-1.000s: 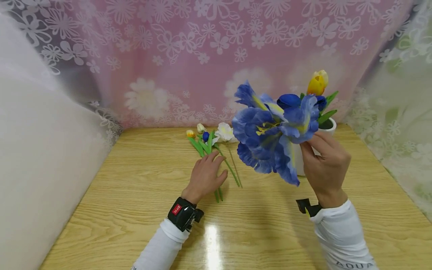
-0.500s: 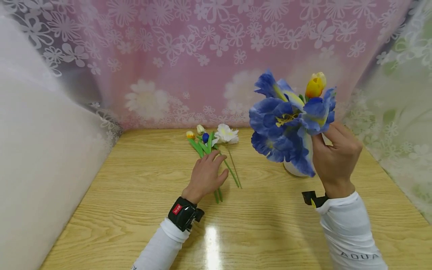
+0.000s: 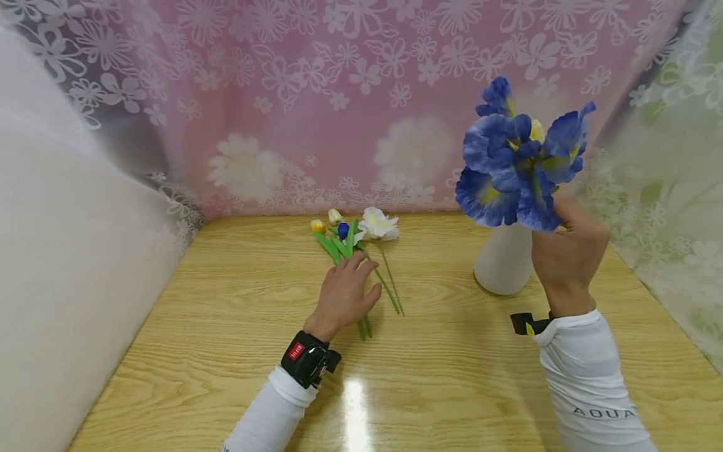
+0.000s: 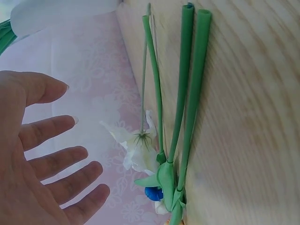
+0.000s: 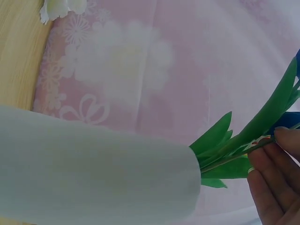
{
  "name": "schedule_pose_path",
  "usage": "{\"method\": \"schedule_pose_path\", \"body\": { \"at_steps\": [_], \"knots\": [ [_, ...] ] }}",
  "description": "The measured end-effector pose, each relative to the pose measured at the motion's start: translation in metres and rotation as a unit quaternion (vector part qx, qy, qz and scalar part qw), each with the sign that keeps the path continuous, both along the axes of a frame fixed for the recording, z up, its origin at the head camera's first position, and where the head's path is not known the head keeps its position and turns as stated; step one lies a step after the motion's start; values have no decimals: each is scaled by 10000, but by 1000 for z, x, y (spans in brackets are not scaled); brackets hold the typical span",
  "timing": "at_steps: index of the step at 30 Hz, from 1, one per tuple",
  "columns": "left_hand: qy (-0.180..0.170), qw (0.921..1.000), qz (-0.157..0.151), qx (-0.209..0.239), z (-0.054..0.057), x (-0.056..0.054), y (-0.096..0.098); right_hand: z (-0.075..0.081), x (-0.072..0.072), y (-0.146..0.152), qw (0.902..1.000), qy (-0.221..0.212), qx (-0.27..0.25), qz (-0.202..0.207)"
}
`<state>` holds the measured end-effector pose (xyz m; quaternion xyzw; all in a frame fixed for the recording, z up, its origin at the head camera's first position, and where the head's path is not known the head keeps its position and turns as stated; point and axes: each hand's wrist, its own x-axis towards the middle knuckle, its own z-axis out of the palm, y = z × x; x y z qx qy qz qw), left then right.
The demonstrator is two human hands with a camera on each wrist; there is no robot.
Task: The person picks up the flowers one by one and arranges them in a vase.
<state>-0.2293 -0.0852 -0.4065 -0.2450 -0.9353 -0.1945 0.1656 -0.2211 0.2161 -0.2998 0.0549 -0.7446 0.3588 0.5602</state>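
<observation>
My right hand (image 3: pixel 573 257) pinches the thin stem (image 5: pixel 225 163) of a large blue artificial iris (image 3: pixel 490 145) between thumb and fingers. In the right wrist view that stem runs down into the mouth of a white vase (image 5: pixel 98 168), beside green leaves (image 5: pixel 262 119). Behind the iris, a pale yellow tulip (image 3: pixel 537 130) shows in part. My left hand (image 3: pixel 344 295) hovers over flowers lying on the table, its fingers spread and apart from the green stems (image 4: pixel 194 93) in the left wrist view. Those flowers include a white bloom (image 3: pixel 378 224), a blue tulip (image 3: pixel 343 230) and an orange-yellow tulip (image 3: pixel 318 225).
The wooden table (image 3: pixel 226 351) ends at a pink floral curtain (image 3: pixel 316 125) behind. Pale panels stand on the left (image 3: pixel 73 220) and right sides. A white tulip (image 3: pixel 335 216) lies among the loose flowers.
My right hand has moved right, carrying the iris up and over the vase; the bloom now stands more upright. The left hand and the flowers on the table stay put.
</observation>
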Motion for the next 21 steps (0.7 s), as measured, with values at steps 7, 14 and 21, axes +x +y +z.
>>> {"method": "schedule_pose_path", "body": {
  "at_steps": [7,14,21],
  "knots": [
    [-59,9999,-28,77,-7,0,0,-5,-4,5,9974,-444,0,-565],
    [-94,9999,-54,65,-10,0,0,-6,-3,13,9846,-1457,109,-965],
    [-149,9999,6,35,-12,-2,-2,-24,-3,21,9852,-1188,396,-1170]
  ]
}}
